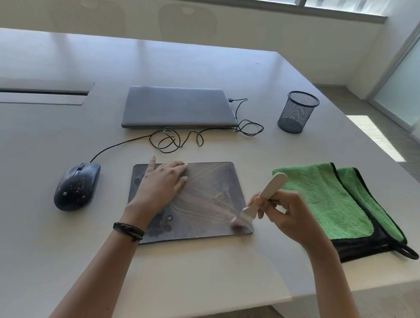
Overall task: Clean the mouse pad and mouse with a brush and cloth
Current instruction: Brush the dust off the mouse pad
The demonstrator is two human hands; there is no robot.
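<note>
**Brushing the pad's near right corner**

The left hand (161, 183) lies flat, fingers straight, pinning the left half of the mouse pad (209, 184) to the table (30, 231). The right hand (284, 214) grips the wooden brush (264, 197), its handle tilted up and away, bristles down at the pad's near right corner, where crumbs gather. The mouse (76, 187) sits speckled just left of the pad, closer to the left hand; the green cloth (328, 196) lies folded to the right, beside the brush hand.
</note>
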